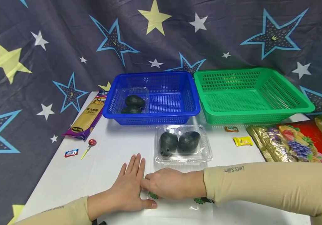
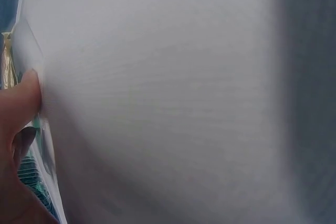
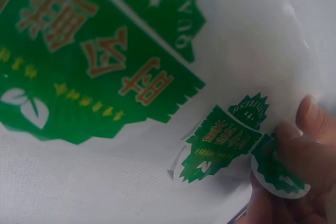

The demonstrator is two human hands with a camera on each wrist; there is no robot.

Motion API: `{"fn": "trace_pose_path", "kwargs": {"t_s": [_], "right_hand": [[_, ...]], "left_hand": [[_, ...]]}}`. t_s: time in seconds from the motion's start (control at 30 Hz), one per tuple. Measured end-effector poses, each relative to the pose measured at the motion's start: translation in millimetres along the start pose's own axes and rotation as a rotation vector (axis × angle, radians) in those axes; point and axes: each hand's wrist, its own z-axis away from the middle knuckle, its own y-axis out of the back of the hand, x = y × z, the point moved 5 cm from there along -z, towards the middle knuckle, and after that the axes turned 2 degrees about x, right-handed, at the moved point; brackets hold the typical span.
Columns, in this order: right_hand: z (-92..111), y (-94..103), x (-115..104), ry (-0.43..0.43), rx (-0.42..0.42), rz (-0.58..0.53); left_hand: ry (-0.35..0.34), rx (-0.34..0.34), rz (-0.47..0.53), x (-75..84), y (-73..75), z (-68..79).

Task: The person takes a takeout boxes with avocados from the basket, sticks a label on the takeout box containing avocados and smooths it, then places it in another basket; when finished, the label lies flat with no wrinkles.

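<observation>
A clear plastic bag (image 1: 178,212) with green printed patches lies flat at the table's near side. My left hand (image 1: 130,190) rests palm down at the bag's left edge, fingers straight and pointing away, thumb over the plastic. Just beside it, my right hand (image 1: 170,184) has its fingers curled at the bag's upper left part. In the right wrist view, that hand's thumb and fingers pinch the bag near a small green print (image 3: 223,140); a larger green print (image 3: 94,72) with characters fills the upper left. Beyond the hands sits a clear clamshell box (image 1: 183,156) holding two dark avocados (image 1: 189,142).
A blue basket (image 1: 155,115) contains another clear box of dark fruit. To its right stands a green basket (image 1: 259,109). A pasta packet (image 1: 86,115), a lollipop (image 1: 92,142) and a small wrapped candy (image 1: 71,152) lie left; a yellow candy (image 1: 243,141) and fruit-printed bag (image 1: 298,143) lie right.
</observation>
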Motion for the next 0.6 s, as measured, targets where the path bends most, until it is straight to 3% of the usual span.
{"fn": "trace_pose_path", "kwargs": {"t_s": [0.17,0.37,0.5,0.6], "right_hand": [[-1,1.9,2,-0.038,-0.03,-0.005],[4,13.0,10,-0.106,-0.044,-0.275],[15,42.0,24,-0.088,0.11,-0.426],[30,72.0,54,-0.123,0.278,-0.505]], "left_hand": [[0.011,-0.002,0.003,-0.1,0.1,-0.7],[0.031,-0.033,0.013,-2.6,-2.0,-1.0],[0.033,-0.039,0.004,-2.5,-2.1,-1.3],[0.031,-0.039,-0.005,-2.1,-0.8,-1.9]]}}
